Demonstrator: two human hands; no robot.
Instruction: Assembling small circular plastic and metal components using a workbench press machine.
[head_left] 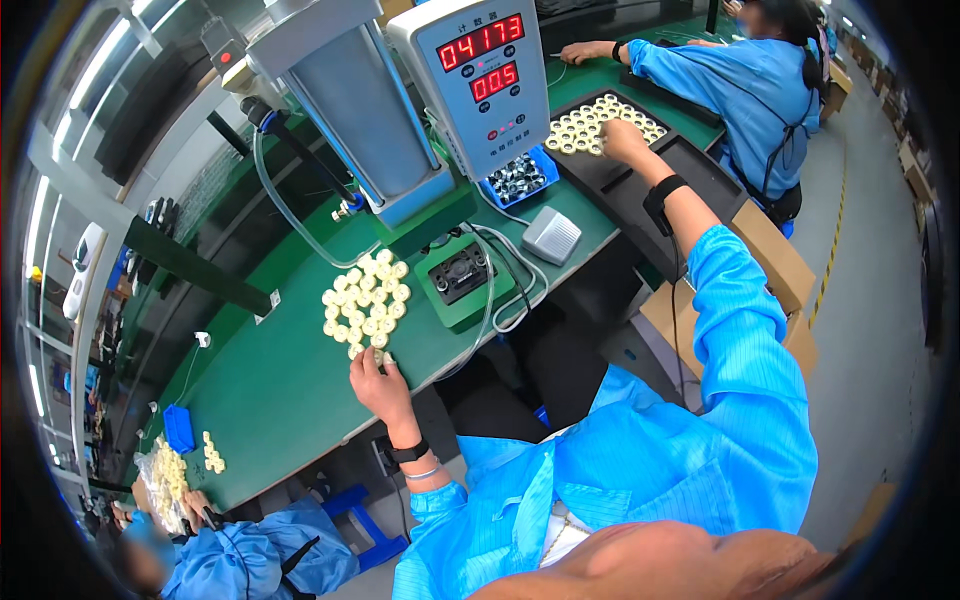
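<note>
Far left: we see a co-worker's sleeve (270, 560) in blue at the lower edge, by a clear bag of cream parts (168, 487) and a small blue bin (179, 428) on the green surface (280, 390).
Left hand: our left hand (378, 385) rests at the near edge of the surface, its fingers (372, 358) pinched on one cream ring at the bottom of the cluster of cream rings (365, 302).
Key relation: the cluster lies straight ahead of the left fingers, away from our body, touching them at its nearest ring; the left hand is far nearer to it than the right.
Centre: a green press fixture (462, 278) sits just right of the cluster, under a grey cylinder (355, 105) and a counter box with red digits (478, 75); a grey pedal switch (551, 235) and a blue bin of metal parts (518, 178) lie beyond.
Right hand: our right hand (622, 140) reaches out over the black tray (690, 165), fingers curled down onto the rings in the tray (590, 125); we cannot tell whether they grip one.
Far right: another person in blue (740, 85) works at the same surface.
</note>
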